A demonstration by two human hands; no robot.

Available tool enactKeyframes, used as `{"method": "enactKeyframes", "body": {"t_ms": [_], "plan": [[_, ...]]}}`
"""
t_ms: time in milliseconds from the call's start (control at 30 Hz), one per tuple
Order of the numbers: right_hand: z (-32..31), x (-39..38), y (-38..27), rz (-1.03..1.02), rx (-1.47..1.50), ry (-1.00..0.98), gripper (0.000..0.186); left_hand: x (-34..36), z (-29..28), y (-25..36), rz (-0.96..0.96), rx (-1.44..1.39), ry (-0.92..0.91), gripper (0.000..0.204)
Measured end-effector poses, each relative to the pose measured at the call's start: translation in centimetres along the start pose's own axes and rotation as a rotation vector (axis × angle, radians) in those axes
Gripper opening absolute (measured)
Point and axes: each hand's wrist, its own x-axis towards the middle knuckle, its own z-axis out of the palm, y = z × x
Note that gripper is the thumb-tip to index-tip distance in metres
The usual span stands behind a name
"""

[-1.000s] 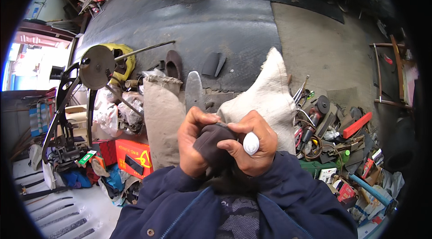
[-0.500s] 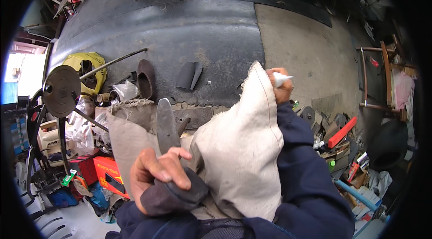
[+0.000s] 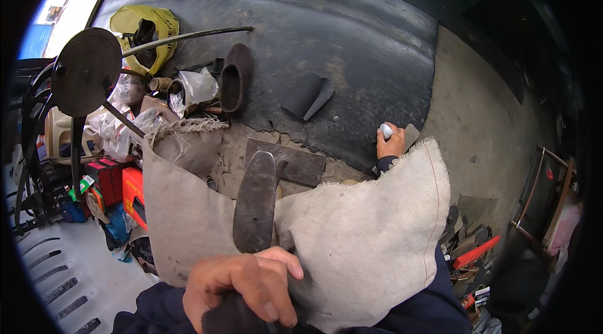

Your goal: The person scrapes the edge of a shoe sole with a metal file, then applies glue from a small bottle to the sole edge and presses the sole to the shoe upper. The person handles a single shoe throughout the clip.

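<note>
My left hand (image 3: 242, 284) is at the bottom edge, fingers curled over a dark shoe (image 3: 229, 316); most of the shoe is hidden or out of frame. Just beyond those fingers rises a metal shoe last (image 3: 254, 202), its flat sole-shaped face up. A pale canvas cloth (image 3: 370, 227) with frayed edges covers my lap. Beyond the cloth, my right hand (image 3: 394, 143) is down near the floor, closed round a small white nozzle bottle (image 3: 385, 130), mostly covered by the fingers. Beside it lies a flat greyish piece (image 3: 411, 136).
A dark brown shoe (image 3: 235, 86) and a bent black rubber piece (image 3: 308, 96) lie on black floor sheeting (image 3: 370, 38). At left are a round-topped metal stand (image 3: 86, 73), a yellow bag (image 3: 164, 32) and a red box (image 3: 133, 192). Scraps and a red bar (image 3: 476, 252) lie right.
My right hand has gone down and away toward the floor with the bottle, its nozzle now out of sight. My left hand and the shoe sit lower in view. The whole view has swung right.
</note>
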Motion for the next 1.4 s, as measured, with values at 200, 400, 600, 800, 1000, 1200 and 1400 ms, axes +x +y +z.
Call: {"method": "enactKeyframes", "body": {"t_ms": [200,400,600,800,1000,1200,1400], "plan": [[-1.9,-2.6,2.3,0.12,0.256,-0.066,0.066,-0.5,0.1,-0.3,0.014,-0.038,-0.051,0.009],[-17.5,-1.8,-0.7,-0.002,0.591,0.127,0.044,-2.4,0.6,1.7,0.027,-0.074,-0.228,0.009],[-40.9,-7.2,-19.3,-0.067,1.01,0.166,0.035,-2.0,3.4,6.7,0.278,0.236,-0.59,0.018],[-38.6,-18.8,-31.8,0.239,1.727,-0.354,0.052,-3.2,8.0,6.8,0.542,0.656,-0.93,0.023],[-35.6,-24.6,-32.0,0.282,1.671,-0.37,0.057,-8.5,7.9,2.5,0.64,1.054,-0.648,0.039],[-34.2,-26.0,-32.4,0.434,1.846,-0.411,0.061,-16.3,4.5,1.4,0.327,0.921,-0.024,0.018],[-34.2,-27.3,-33.1,0.369,1.699,-0.475,0.059,-20.7,3.2,0.6,0.21,0.618,-0.36,0.023]]}}
